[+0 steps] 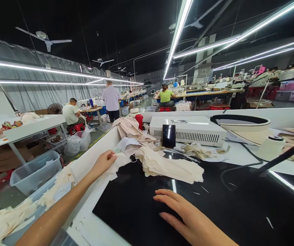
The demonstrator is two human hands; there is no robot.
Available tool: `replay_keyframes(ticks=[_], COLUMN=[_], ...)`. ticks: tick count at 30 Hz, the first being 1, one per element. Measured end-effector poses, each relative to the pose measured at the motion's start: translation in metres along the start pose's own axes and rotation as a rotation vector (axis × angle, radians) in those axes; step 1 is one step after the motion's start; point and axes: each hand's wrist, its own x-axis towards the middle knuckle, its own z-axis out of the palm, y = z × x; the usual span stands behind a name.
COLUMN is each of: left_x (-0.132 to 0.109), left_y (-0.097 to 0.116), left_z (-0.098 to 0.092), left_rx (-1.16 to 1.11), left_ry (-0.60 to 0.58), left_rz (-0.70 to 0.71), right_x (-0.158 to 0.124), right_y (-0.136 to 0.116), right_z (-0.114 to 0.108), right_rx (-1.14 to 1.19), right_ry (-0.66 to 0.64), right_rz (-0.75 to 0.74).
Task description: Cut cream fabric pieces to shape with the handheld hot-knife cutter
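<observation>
My left hand (104, 162) reaches to the left edge of the table, fingers pinched on a cream fabric piece (121, 161). Just beyond its fingertips sits a small green-and-white tangle (118, 150), too small to make out. To the right lies a stack of cream fabric pieces (167, 164), fanned out on the glossy black board (136, 205). My right hand (179, 213) hovers over or rests on that board, with its fingers apart and nothing in them. Whether it touches the surface, I cannot tell.
A phone (169, 136) leans against a white vented box (188, 128). Crumpled beige cloth (134, 131) and a red thread cone (138, 120) lie at the back left. A cream thread cone (271, 148) stands right. Fabric-filled bins (38, 172) line the left; people sit farther off.
</observation>
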Motion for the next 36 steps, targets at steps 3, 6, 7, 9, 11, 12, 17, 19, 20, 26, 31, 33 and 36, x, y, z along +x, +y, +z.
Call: replay_keyframes(ticks=[3, 6, 7, 9, 11, 12, 17, 19, 20, 26, 31, 33, 36], left_x=[-0.015, -0.035, -0.041, -0.052, -0.06, -0.063, -0.07, -0.071, -0.071, -0.072, -0.076, -0.078, -0.08], left_y=[0.022, 0.046, 0.053, 0.065, 0.074, 0.077, 0.083, 0.083, 0.082, 0.071, 0.059, 0.057, 0.059], left_z=[0.01, 0.026, 0.032, 0.042, 0.05, 0.053, 0.057, 0.057, 0.057, 0.059, 0.063, 0.067, 0.074], left_rx=[-0.247, -0.439, -0.484, -0.552, -0.6, -0.617, -0.632, -0.618, -0.606, -0.461, -0.423, -0.454, -0.53], left_ry=[-0.109, -0.247, -0.291, -0.37, -0.437, -0.464, -0.535, -0.548, -0.555, -0.522, -0.665, -0.751, -0.78], left_rz=[-0.029, -0.06, -0.072, -0.095, -0.116, -0.126, -0.157, -0.164, -0.169, -0.215, -0.323, -0.366, -0.381], right_x=[0.002, 0.003, 0.003, 0.003, 0.001, 0.001, -0.003, -0.004, -0.004, -0.003, -0.005, -0.006, -0.007], right_y=[-0.014, -0.032, -0.038, -0.049, -0.056, -0.059, -0.06, -0.058, -0.056, -0.051, -0.054, -0.054, -0.054], right_z=[0.003, 0.006, 0.007, 0.008, 0.008, 0.008, 0.011, 0.013, 0.015, 0.013, 0.008, 0.009, 0.011], right_rx=[0.299, 0.709, 0.855, 1.108, 1.248, 1.277, 1.277, 1.253, 1.239, 1.225, 1.228, 1.224, 1.216], right_ry=[-0.008, -0.01, -0.013, -0.025, -0.033, -0.031, -0.004, -0.007, -0.014, 0.027, 0.088, 0.084, 0.063], right_rz=[0.157, 0.34, 0.39, 0.466, 0.5, 0.507, 0.514, 0.503, 0.492, 0.452, 0.443, 0.447, 0.449])
